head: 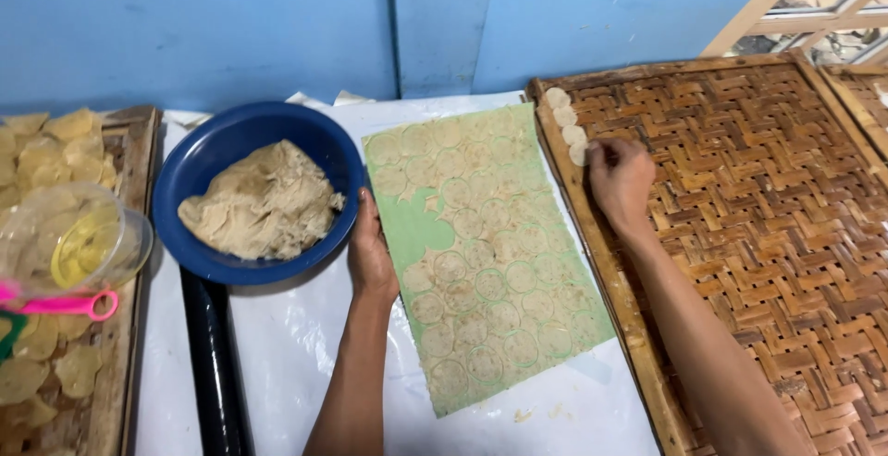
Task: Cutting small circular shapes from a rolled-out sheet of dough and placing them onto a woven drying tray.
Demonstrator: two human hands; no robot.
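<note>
Laying cut dough discs onto the woven bamboo tray: right hand has its fingers curled, pinching the disc at the near end of a short row along the tray's left frame. Grip looks closed on that disc, though the fingertips partly hide it. Left hand lies flat and open beside the green sheet, thumb side against the rim of the blue bowl; it holds nothing. Step, as I judge it: transfer of discs from sheet to tray, barely begun. Next move calls for letting go cleanly, then peeling another round off the sheet without tearing it and setting it just below the pinched one. Counts: 4 discs on the tray in 1 column; sheet left of the grip shows roughly 35 cut rounds, too faint for an exact count, with 1 bare green patch. 1 bowl holding 1 lump of dough, 1 black roller below it, 1 clear cup, 1 far-left tray of chips.
</note>
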